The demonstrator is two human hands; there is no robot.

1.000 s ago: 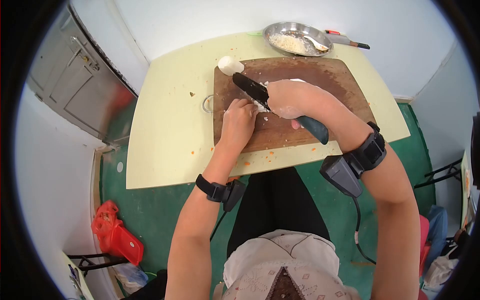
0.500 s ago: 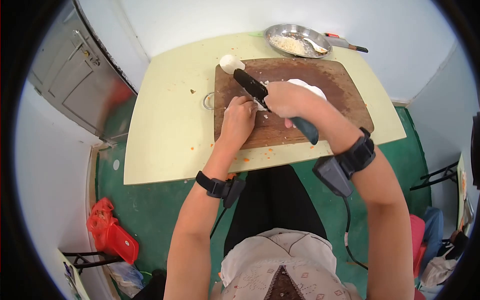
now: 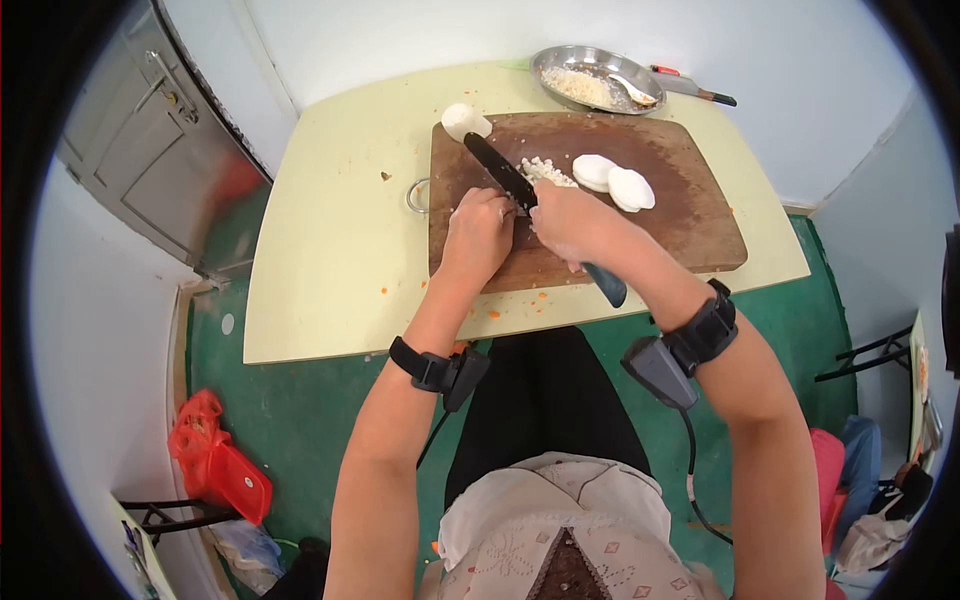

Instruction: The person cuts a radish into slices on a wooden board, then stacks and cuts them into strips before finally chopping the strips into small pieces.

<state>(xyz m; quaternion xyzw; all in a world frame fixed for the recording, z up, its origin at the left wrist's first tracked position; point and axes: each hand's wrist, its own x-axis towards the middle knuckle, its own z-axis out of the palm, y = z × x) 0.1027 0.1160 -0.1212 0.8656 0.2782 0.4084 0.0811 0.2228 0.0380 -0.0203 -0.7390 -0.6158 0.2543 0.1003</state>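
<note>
- Far left, the metal door; then comes the pale table, a wide strip of its top running between its left edge and the board.
- Next, a metal ring poking out at the left edge of the cutting board.
- Up at the board's far left corner, a thick white chunk sits close to the edge, just beside the knife's tip.
- Here's the left hand, on the left part of the board, fingers curled down right beside the blade; their undersides are hidden, so I can't tell whether they grasp anything.
- Orange scraps dot the table between the board's near edge and the table's near edge.
- Now the knife: dark blade slanting toward the far left, handle toward the near right, between the two hands.
- The right hand has it, wrapped firmly around the handle.
- White chopped bits lie in a small heap just beyond that hand.
- To their right, white slices lie flat, with brown board stretching on to its right edge.
- Beyond the far edge, a metal dish holds pale shreds and a spoon.
- Far right, another blade lies just beside the dish.
</note>
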